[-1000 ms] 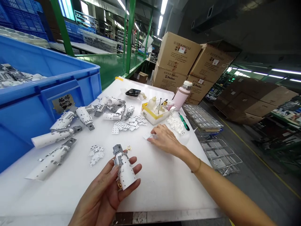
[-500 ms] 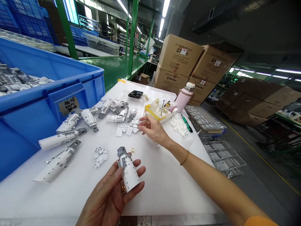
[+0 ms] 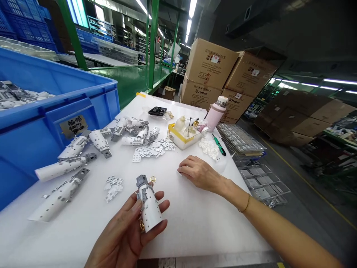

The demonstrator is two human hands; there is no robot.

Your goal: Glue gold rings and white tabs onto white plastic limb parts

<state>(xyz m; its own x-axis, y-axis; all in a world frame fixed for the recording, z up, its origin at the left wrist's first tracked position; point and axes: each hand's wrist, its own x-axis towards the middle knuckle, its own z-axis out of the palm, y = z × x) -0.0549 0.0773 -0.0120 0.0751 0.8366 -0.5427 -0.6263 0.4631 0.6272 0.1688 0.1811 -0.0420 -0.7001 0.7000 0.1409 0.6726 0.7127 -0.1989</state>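
My left hand (image 3: 126,227) is closed around a white tapered model part (image 3: 151,210) with a grey blocky end and small dark spots. That part is tilted, its grey end pointing away from me. A gold ring shows on a finger beneath it, and another small gold ring (image 3: 153,179) appears beside the grey end. My right hand (image 3: 198,172) is low over the white table, fingers curled and pinched together; what they hold, if anything, is hidden. Beyond it lies a spread of small white cards with grey squares (image 3: 150,149). A smaller group of cards (image 3: 113,188) lies left of the held part.
More white-and-grey parts (image 3: 60,197) lie along the left, by a large blue bin (image 3: 28,134). A yellow-edged tray (image 3: 182,139) with bottles, a pink flask (image 3: 216,116), crumpled white material (image 3: 209,148) and a green cutter (image 3: 219,145) stand or lie at the back right.
My right hand has drawn back from the spread of small cards, toward me and to the right, its fingers now curled down. My left hand still holds the part; the view has shifted slightly.
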